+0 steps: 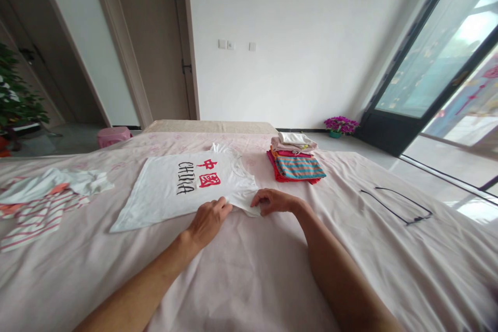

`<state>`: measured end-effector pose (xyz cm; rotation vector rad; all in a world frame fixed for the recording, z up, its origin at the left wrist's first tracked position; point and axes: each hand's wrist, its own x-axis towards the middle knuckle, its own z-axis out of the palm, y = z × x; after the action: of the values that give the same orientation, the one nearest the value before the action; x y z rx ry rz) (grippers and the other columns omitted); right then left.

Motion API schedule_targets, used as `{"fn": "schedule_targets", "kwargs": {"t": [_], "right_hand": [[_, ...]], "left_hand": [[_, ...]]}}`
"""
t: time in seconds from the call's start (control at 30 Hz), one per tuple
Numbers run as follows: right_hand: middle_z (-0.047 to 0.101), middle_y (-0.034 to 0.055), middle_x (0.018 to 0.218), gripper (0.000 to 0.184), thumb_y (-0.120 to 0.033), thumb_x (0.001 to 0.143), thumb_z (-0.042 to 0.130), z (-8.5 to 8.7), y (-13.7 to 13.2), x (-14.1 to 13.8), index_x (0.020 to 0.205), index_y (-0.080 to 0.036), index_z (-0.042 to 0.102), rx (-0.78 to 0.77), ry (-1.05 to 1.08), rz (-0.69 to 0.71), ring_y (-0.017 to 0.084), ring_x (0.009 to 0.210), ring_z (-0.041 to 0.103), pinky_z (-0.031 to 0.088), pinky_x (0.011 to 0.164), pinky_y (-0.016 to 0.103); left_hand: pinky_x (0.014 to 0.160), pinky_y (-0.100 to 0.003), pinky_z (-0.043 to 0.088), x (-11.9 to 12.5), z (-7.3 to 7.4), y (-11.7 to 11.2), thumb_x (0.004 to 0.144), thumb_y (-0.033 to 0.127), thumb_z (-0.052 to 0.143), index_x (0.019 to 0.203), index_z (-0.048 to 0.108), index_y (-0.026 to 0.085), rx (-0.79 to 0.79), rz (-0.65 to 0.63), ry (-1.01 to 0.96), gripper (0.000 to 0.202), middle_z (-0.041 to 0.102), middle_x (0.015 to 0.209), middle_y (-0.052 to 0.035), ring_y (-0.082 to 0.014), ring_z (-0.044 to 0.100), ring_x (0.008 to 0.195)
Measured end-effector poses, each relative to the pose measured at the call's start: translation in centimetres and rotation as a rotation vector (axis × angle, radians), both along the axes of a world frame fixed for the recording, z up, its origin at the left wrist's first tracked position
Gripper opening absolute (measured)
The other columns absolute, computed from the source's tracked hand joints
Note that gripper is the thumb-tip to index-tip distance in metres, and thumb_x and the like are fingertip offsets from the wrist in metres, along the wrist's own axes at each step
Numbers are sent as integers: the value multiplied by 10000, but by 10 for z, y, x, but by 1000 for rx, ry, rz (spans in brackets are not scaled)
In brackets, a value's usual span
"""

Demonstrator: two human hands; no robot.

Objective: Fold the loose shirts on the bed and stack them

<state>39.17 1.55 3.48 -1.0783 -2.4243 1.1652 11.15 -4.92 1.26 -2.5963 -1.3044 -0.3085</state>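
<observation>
A white T-shirt [163, 181] with red characters and the black word CHINA lies spread flat on the pink sheet [241, 270], its neck towards the right. My left hand [210, 220] pinches the shirt's near edge by the underarm. At the near sleeve, my right hand [274, 201] has its fingers closed on the sleeve's edge. The far sleeve lies on the sheet, away from both hands.
Right of the shirt stands a stack of folded clothes [298, 166]. Rumpled clothes [50, 197] lie at the left. Black-framed glasses [404, 212] rest on the sheet at the right. Behind are a pink stool [114, 136] and purple flowers [341, 125].
</observation>
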Motion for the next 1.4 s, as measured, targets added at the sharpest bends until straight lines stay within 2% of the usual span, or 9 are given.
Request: {"fn": "schedule_targets", "kwargs": {"t": [0.1, 0.23, 0.47, 0.63, 0.83, 0.97, 1.17, 1.3, 1.4], "right_hand": [[697, 0, 1037, 425, -150, 623, 777, 6, -3, -2, 1038, -238, 756, 76, -72, 29, 190, 975, 610, 463, 880, 273], [695, 4, 945, 286, -180, 714, 736, 2, -3, -5, 995, -221, 772, 120, -87, 4, 163, 869, 616, 463, 784, 237], [704, 6, 1012, 375, -150, 678, 746, 2, -3, -4, 1042, -240, 772, 109, -65, 47, 180, 963, 621, 461, 869, 253], [718, 8, 880, 231, -213, 714, 717, -6, -1, -6, 931, -214, 797, 29, 28, -81, 160, 810, 642, 478, 736, 227], [749, -6, 840, 240, -194, 703, 688, 1, -5, -5, 913, -212, 802, -46, -16, -82, 157, 761, 656, 474, 700, 223], [763, -14, 844, 241, -210, 720, 688, 11, -11, -11, 931, -218, 804, -103, -78, -13, 144, 735, 655, 460, 675, 211], [765, 22, 885, 291, -286, 764, 700, 11, -10, -15, 1029, -192, 775, -208, 0, -33, 168, 790, 677, 498, 721, 241], [747, 89, 1022, 301, -277, 863, 596, -4, 4, -11, 1103, -158, 732, 176, 104, -391, 214, 928, 679, 518, 823, 314], [662, 110, 1270, 351, -289, 930, 518, -19, 13, -10, 1231, -190, 668, 457, 87, -462, 230, 1152, 612, 459, 1000, 373]], "left_hand": [[692, -262, 464, -7, 0, 1, 933, 98, 431, 973, 619, 219, -24, 5, -169, 227, 614, 930, -30, -141, 612, 754], [755, -260, 461, -17, 4, 2, 886, 50, 420, 927, 620, 219, -85, -23, -312, 265, 619, 959, -11, -133, 611, 806], [899, -346, 451, -19, 9, -6, 824, 88, 554, 1044, 617, 220, -67, -154, -301, 263, 605, 1105, -48, -204, 576, 1000], [863, -360, 435, -17, 5, -3, 870, 100, 534, 923, 590, 207, -14, -189, -298, 132, 636, 998, -43, -211, 565, 967], [826, -346, 435, -19, 2, 1, 832, 25, 480, 916, 584, 203, -28, -198, -303, 223, 622, 899, -36, -203, 549, 893], [864, -366, 437, -16, 6, -3, 770, -20, 453, 1089, 587, 209, -38, -167, -289, 415, 625, 953, -49, -220, 541, 939], [993, -412, 406, 10, 18, -17, 753, 111, 635, 1116, 609, 234, -88, -263, -297, 384, 602, 1104, -60, -254, 508, 1087], [945, -405, 444, 38, 18, -17, 828, 259, 675, 1160, 590, 236, -131, -302, -289, 344, 599, 1115, -64, -247, 531, 1068], [863, -360, 471, 51, 11, -10, 903, 167, 557, 1001, 623, 218, -157, -275, -279, 129, 602, 988, -51, -207, 567, 968]]}}
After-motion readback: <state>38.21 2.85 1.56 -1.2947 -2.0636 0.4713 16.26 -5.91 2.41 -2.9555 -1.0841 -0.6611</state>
